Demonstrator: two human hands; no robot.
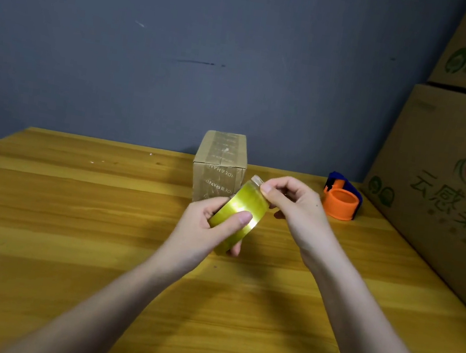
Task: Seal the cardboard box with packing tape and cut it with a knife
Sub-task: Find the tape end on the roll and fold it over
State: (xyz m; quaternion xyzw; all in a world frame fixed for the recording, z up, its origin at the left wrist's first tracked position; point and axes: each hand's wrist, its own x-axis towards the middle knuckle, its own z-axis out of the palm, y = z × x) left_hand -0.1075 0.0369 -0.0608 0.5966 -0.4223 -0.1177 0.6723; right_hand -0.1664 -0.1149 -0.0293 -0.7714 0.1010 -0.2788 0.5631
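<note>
A wooden table with a warm yellow-brown grain fills the lower part of the view, set against a grey-blue wall. Two large cardboard cartons printed with green characters and fruit logos are stacked along the table's right edge. Near the far edge, at the middle, stands the small cardboard box, upright, its flaps closed, with a strip of clear printed tape running over the top and down the front face; the lettering on the front reads upside down. To its right, close to the cartons, sits an orange and blue tape dispenser. In front of the box, held above the table, is the roll of packing tape, glossy yellow-green and translucent, tilted with its broad band facing the camera. The left hand grips the roll from below, thumb pressed on the band. The right hand pinches the roll's upper edge between thumb and curled fingers.
</note>
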